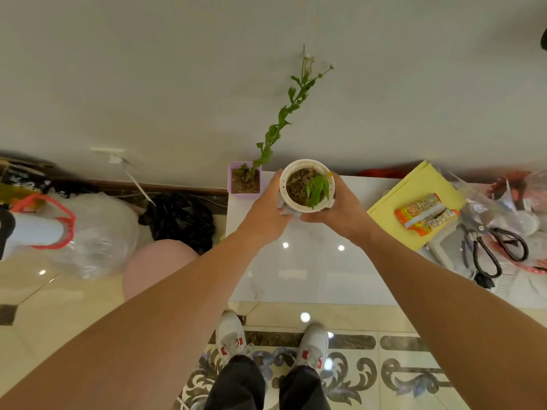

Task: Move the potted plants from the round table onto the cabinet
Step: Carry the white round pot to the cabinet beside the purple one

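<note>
Square lilac pot (244, 181), tall leafy stem leaning right, on glossy white cabinet (310, 261) back-left corner. Left hand (266, 207) and right hand (337, 207) both clasp 1 round white pot (307, 184), upright, above the cabinet top. Yellow paper (414, 187), scissors (497, 250) at right.

A round white pot (307, 184) of dark soil with a small green seedling sits upright between both hands, left hand (268, 207) and right hand (340, 207) cupping its sides above the far end of the glossy white cabinet (296, 270). Just beside it, at the cabinet's back left corner, a square lilac pot (244, 181) stands upright, its tall leafy stem rising against the wall, tipped with small pale flowers.
</note>
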A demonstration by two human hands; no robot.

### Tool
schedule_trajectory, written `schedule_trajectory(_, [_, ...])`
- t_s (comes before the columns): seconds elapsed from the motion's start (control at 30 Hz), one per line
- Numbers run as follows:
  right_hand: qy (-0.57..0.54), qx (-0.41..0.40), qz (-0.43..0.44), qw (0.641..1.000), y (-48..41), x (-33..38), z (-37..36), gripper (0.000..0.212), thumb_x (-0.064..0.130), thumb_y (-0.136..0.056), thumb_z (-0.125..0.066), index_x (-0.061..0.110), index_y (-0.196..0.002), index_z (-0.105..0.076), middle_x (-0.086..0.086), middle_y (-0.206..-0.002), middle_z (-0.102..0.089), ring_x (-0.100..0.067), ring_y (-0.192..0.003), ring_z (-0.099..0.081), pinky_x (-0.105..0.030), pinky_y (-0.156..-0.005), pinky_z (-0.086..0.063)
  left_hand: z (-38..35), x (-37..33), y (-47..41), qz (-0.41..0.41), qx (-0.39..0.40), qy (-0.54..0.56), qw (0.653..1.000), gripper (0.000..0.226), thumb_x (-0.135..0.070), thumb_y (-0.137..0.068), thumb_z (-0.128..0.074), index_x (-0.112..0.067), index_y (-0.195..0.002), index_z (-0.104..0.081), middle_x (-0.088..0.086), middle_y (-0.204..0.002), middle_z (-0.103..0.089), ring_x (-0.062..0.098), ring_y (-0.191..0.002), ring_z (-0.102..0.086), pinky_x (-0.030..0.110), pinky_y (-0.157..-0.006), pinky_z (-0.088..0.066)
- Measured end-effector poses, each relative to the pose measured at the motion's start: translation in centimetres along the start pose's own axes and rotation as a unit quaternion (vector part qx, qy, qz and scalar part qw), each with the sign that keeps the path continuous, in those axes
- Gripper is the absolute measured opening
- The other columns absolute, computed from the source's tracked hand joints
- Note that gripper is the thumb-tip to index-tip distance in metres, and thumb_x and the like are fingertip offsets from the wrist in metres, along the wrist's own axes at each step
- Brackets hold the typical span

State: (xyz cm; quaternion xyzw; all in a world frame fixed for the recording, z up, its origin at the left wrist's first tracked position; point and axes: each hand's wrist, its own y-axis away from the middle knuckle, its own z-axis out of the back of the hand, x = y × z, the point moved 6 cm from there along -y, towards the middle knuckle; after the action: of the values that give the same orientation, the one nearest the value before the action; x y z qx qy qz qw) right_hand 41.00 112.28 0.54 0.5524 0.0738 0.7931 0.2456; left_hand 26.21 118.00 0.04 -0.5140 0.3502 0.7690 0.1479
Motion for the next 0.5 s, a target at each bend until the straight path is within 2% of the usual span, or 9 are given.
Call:
schedule_trajectory(0.03, [0.004, 0.004, -0.001, 1.0, -0.3, -0.2, -0.2, 0.088, 0.012, -0.06, -0.094, 0.027, -0.134, -0.05, 0.007, -0.129, -0.061, -0.012, -0.12, -0.057, -0.046, -0.104, -0.048, 0.0, 0.1, -0.1, 0.004, -0.001, 0.016, 1.0, 0.074, -0.017, -0.074, -0.065, -0.063, -0.123, -0.034, -0.037, -0.119, -0.045, -0.016, -0.118, -0.046, 0.037, -0.106, -0.047])
schedule_trajectory(0.1, [0.011, 0.007, -0.008, 1.0, -0.9, -0.6, -0.4, 0.09, 0.011, -0.061, -0.094, 0.025, -0.137, -0.048, 0.006, -0.13, -0.06, -0.013, -0.121, -0.056, -0.047, -0.104, -0.049, -0.2, 0.7, -0.4, 0.009, -0.004, 0.055, 0.998, 0.074, -0.014, -0.075, -0.064, -0.059, -0.126, -0.036, -0.03, -0.124, -0.048, -0.006, -0.123, -0.047, 0.045, -0.11, -0.045])
schedule_trajectory(0.17, [0.011, 0.008, -0.015, 1.0, -1.3, -0.9, -0.6, 0.09, 0.008, -0.063, -0.093, 0.023, -0.138, -0.046, 0.004, -0.131, -0.059, -0.015, -0.123, -0.055, -0.047, -0.104, -0.048, -0.4, 1.3, -0.7, 0.003, -0.009, 0.077, 0.997, 0.076, -0.005, -0.079, -0.063, -0.041, -0.141, -0.039, -0.012, -0.134, -0.051, 0.011, -0.131, -0.045, 0.05, -0.111, -0.042])
schedule_trajectory(0.23, [0.013, 0.015, -0.021, 1.0, -1.6, -1.3, -0.7, 0.091, 0.006, -0.064, -0.091, 0.021, -0.14, -0.044, 0.002, -0.134, -0.058, -0.017, -0.125, -0.054, -0.049, -0.105, -0.047, -0.4, 2.2, -1.0, 0.003, -0.009, 0.086, 0.996, 0.077, 0.006, -0.084, -0.06, -0.028, -0.149, -0.036, -0.002, -0.143, -0.048, 0.017, -0.136, -0.042, 0.05, -0.112, -0.041])
schedule_trajectory(0.37, [0.027, 0.014, -0.021, 0.999, -1.8, -1.5, -0.9, 0.094, 0.006, -0.068, -0.09, 0.014, -0.144, -0.035, -0.005, -0.138, -0.053, -0.022, -0.128, -0.052, -0.049, -0.106, -0.046, -0.4, 2.8, -1.0, 0.004, -0.004, 0.092, 0.996, 0.078, 0.012, -0.087, -0.055, -0.031, -0.149, -0.034, -0.006, -0.147, -0.043, 0.017, -0.14, -0.04, 0.048, -0.115, -0.038])
schedule_trajectory(0.5, [0.047, 0.008, -0.009, 0.999, -1.8, -1.3, -1.2, 0.108, 0.004, -0.068, -0.089, 0.011, -0.151, -0.021, -0.009, -0.145, -0.047, -0.025, -0.136, -0.045, -0.047, -0.112, -0.04, -0.8, 2.8, -0.8, 0.011, 0.006, 0.096, 0.995, 0.078, 0.01, -0.087, -0.059, -0.033, -0.147, -0.032, -0.02, -0.132, -0.047, 0.019, -0.137, -0.045, 0.041, -0.114, -0.039])
